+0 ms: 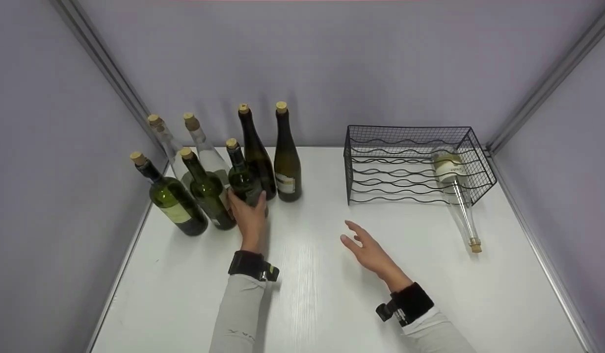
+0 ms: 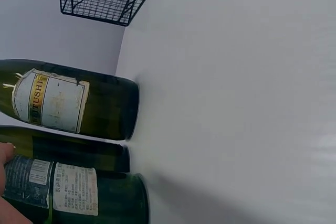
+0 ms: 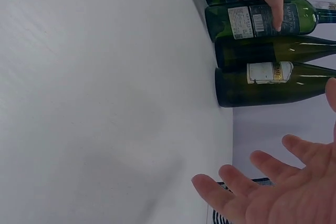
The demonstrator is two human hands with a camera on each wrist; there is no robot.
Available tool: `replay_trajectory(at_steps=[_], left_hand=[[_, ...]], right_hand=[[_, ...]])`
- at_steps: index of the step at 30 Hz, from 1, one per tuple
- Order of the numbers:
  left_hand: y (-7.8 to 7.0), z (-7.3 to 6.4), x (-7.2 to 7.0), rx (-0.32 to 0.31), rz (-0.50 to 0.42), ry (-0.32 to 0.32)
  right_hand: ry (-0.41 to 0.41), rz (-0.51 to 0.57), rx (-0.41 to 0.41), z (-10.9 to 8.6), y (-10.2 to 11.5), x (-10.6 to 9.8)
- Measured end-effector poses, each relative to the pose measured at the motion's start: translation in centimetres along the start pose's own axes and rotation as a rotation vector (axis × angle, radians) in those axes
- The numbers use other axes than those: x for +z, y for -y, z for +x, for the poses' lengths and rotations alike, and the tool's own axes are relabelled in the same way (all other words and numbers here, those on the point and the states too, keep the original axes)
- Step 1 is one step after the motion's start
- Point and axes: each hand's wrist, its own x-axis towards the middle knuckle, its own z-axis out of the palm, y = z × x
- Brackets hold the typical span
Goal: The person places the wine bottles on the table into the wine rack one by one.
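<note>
Right hand (image 1: 372, 252) is spread wide, empty, lower right; left of centre, the bottle (image 1: 243, 180) gripped by the left hand (image 1: 250, 218) is best raised clear of neighbouring bottles (image 1: 208, 191).

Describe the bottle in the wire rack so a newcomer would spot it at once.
On the white table, find the black wire rack at the right. A corked clear glass bottle lies in its right end, neck jutting out the near side. Two other clear bottles stand at the left; this is the only bottle lying down.
</note>
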Motion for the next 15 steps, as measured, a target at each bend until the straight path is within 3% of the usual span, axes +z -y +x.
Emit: replay_trajectory(at_steps=[8, 15], left_hand=[[0.22, 0.58, 0.12, 0.023, -0.02, -0.026], [0.31, 0.21, 0.05, 0.093, -0.017, -0.053]], right_hand=[[0.014, 0.036, 0.005, 0.17, 0.03, 0.34], [0.049, 0.206, 0.046, 0.32, 0.49, 0.52]])
